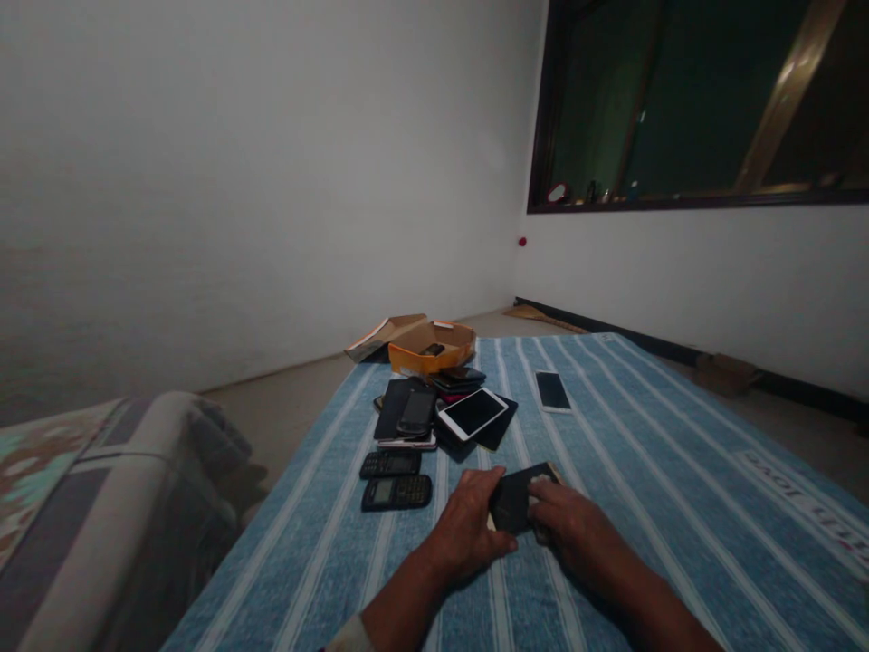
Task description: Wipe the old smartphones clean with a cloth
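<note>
Striped cloth: blue with white bands, lettering upside down near its right edge.
Dark phone: low on the cloth, pale-edged, between the two hands.
Left hand: thumb and fingers parted around the phone's left end, gripping it.
Right hand: fingers bunched on the phone's face, pinching a pale wad; it's too dim for me to say what that is.
Keypad phones: two, one with its small screen toward me, the other just beyond, both left of the hands.
Heap beyond: a white phone lies aslant over dark ones, a black handset beside it, with a small stack behind.
Off by itself: another white phone, face up, right of the heap.
Orange box: open at the far end, a little dark phone inside, a tilted cardboard piece against its left.
Left side: grey-and-pale bedding.
Room: plain pale wall, dark window at right, small things along its sill.
</note>
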A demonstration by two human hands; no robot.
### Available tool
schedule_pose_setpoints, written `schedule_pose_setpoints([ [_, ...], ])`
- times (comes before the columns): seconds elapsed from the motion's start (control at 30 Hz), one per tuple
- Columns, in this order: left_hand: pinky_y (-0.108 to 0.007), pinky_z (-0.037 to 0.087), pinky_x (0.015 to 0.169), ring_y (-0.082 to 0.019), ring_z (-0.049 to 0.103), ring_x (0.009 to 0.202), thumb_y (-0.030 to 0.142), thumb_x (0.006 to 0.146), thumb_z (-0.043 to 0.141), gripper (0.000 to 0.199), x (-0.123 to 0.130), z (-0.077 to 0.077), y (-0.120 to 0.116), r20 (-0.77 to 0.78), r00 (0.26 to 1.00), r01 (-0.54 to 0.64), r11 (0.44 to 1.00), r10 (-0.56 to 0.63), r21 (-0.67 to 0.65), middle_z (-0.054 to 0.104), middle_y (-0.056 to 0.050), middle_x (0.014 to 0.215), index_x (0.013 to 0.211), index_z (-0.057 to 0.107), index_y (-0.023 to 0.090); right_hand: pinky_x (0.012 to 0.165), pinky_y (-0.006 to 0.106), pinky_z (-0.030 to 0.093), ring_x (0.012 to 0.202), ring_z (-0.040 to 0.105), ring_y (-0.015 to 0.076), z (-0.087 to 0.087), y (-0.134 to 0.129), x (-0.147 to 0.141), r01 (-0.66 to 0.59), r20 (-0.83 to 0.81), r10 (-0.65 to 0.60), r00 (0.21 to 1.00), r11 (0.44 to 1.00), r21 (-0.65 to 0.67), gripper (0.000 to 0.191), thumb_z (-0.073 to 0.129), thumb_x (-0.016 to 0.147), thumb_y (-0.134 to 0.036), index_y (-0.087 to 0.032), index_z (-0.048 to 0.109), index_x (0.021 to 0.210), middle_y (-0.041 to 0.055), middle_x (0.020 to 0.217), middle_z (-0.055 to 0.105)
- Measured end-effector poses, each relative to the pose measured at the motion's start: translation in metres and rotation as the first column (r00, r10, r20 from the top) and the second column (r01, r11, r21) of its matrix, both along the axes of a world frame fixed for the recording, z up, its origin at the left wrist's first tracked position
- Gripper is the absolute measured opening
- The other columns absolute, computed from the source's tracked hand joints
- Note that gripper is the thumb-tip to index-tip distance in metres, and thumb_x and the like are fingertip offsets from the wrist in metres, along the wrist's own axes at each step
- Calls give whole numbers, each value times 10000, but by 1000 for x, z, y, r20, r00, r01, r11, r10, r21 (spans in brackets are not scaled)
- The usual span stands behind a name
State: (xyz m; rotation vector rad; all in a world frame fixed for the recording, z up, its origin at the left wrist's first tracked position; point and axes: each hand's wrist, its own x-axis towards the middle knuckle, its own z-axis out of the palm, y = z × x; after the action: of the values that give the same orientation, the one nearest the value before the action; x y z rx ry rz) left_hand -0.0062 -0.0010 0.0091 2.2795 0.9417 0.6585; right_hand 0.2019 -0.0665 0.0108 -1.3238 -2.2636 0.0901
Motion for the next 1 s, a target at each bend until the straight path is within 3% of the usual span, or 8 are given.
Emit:
schedule_pose_setpoints([
  [0.17,-517,416,1027,-342,482,1205,250,584,871,957,-3,-2,2,-8,999,35,999,-35,20,535,-150,1307,1415,404,162,825,340,472,964,605,220,-11,2,-15,-99,-13,103,995,979,177,151,557,881,-69,-185,623,951,100,1077,652],
  [0.3,-530,418,1023,-354,483,1201,326,578,869,980,-2,3,1,-37,997,66,997,-65,38,537,-147,1301,1422,395,175,779,339,475,926,604,223,-12,3,-24,-117,-20,126,992,963,242,111,527,921,-110,-179,611,901,108,1038,653],
  [0.53,-555,388,1052,-367,493,1201,384,545,869,1032,-3,6,1,-73,993,96,993,-92,66,550,-149,1296,1434,385,181,735,323,448,859,582,201,-9,4,-44,-132,-77,155,985,961,241,162,483,961,-163,-193,609,865,74,944,644],
  [0.73,-565,373,1064,-371,487,1218,400,539,879,1070,-4,6,2,-95,991,104,994,-99,47,536,-149,1320,1453,364,192,754,333,415,874,570,202,-15,9,-49,-152,-108,179,978,963,221,87,550,918,-142,-188,609,873,70,961,638],
  [1.0,-556,367,1064,-376,458,1242,424,531,895,1127,-4,9,1,-120,991,64,998,-67,-29,515,-170,1338,1474,339,153,714,310,377,811,549,182,5,5,-34,-160,-55,165,985,983,91,122,599,859,-90,-191,596,790,36,884,626],
])
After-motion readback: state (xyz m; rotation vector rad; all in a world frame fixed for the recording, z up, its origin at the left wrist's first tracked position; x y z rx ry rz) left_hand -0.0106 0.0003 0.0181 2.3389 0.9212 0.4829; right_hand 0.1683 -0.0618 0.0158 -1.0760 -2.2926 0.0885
